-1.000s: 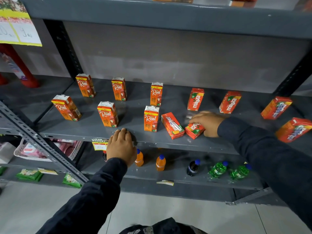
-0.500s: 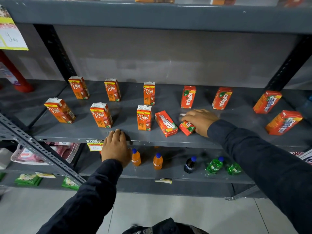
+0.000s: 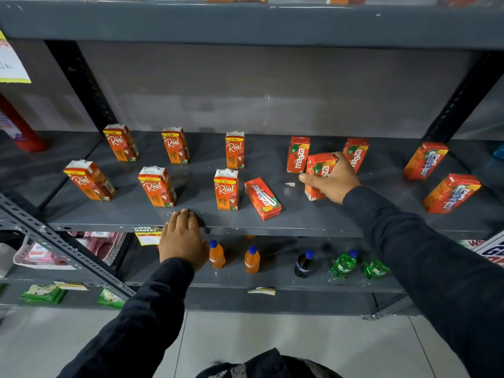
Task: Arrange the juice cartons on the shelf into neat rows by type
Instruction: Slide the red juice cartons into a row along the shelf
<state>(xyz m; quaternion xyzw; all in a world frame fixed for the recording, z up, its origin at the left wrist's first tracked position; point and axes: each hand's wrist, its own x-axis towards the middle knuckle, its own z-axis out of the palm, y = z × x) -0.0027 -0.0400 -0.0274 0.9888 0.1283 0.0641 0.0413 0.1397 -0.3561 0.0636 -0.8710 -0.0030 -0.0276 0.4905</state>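
Orange cardboard fills the right hand (image 3: pixel 331 181), which grips a Maaza carton (image 3: pixel 319 174) with fingers wrapped round its side, tilted a little, its base seemingly at the shelf (image 3: pixel 300 216). Just beyond it, at twelve o'clock, stand two more Maaza cartons (image 3: pixel 298 154), upright in the back row. At nine o'clock from the hand a carton lying flat (image 3: pixel 262 198) waits on its side. Further left, six Real cartons (image 3: pixel 227 190) stand in two spaced rows; far right, at three o'clock, two more cartons (image 3: pixel 425 160) lean. The left hand (image 3: pixel 182 238) lies flat and loose on the shelf edge, holding nothing. The step in hand looks like standing this carton in front of its fellows; next it needs squaring upright, then letting go.
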